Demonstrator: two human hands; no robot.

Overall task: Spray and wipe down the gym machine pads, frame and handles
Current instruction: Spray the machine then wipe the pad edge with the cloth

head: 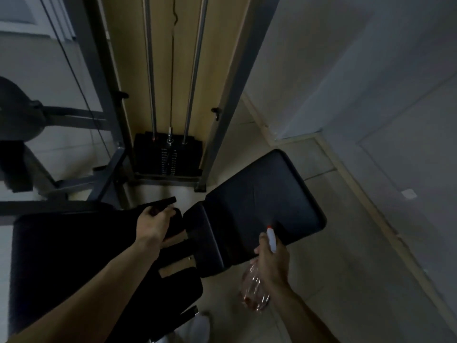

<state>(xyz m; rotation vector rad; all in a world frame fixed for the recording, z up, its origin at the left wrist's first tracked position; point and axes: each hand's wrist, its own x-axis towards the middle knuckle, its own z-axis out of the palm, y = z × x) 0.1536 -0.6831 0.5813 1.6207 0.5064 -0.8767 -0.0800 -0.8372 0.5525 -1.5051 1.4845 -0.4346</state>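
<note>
A black padded seat [262,206] of the gym machine tilts up at centre right. My right hand [273,262] grips a clear spray bottle [254,293] with a white and red trigger head [271,237] pointed at the pad's near edge. My left hand [154,222] holds a dark cloth or handle [160,205] to the left of the pad; the dim light hides which it is. A larger black pad [74,263] lies under my left forearm.
The grey steel frame [99,100] rises behind, with two chrome guide rods [150,70], a cable and a black weight stack [168,157]. A round black weight plate [17,110] is at far left. Tiled floor [333,268] and a white wall lie to the right.
</note>
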